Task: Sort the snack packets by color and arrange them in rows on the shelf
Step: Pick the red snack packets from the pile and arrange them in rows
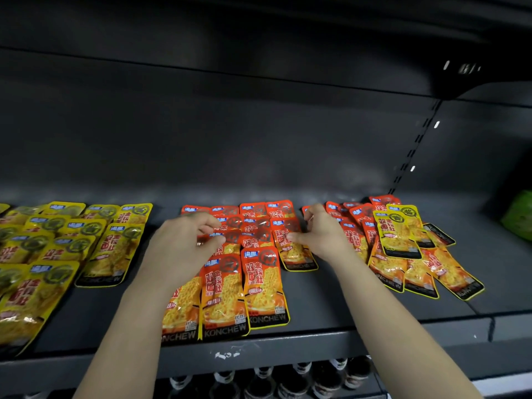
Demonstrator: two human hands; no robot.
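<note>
Head view: red packets lie in rows at the middle of the shelf, reaching its front edge. Yellow packets occupy the left end, and a mixed pile remains toward the right end. The right hand pinches the upper corner of the red packet ending the rows. The left hand is curled over the rows; whether it holds anything cannot be told. Assessment: the pouches look light, limp and glossy, likely slippery; best taken by a sealed edge.
</note>
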